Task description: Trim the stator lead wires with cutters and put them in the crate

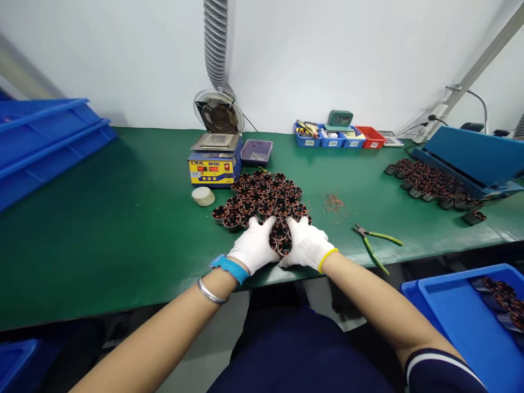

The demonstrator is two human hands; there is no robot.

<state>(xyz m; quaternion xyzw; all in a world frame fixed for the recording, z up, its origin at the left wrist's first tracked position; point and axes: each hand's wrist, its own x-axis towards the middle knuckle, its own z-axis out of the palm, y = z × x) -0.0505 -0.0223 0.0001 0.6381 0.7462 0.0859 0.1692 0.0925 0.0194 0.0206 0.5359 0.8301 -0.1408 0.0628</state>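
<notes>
Many round copper-wound motor parts [265, 197] stand packed together on the green table, in front of the blue and yellow soldering pot [212, 166]. My left hand [254, 245], in a white glove, presses against the left side of the parts nearest the table's front edge. From the right, my gloved right hand [306, 243] presses against the same few parts. These front parts [282, 240] are clasped between both hands. Some fingertips are hidden among the parts and under the palms.
Green-handled cutters [370, 237] and copper wire scraps [334, 202] lie to the right. More wound parts [434, 183] sit by a blue machine [475, 158]. Blue bins [446, 295] stand at lower right and stacked [49, 136] at left. Small trays [331, 142] line the wall.
</notes>
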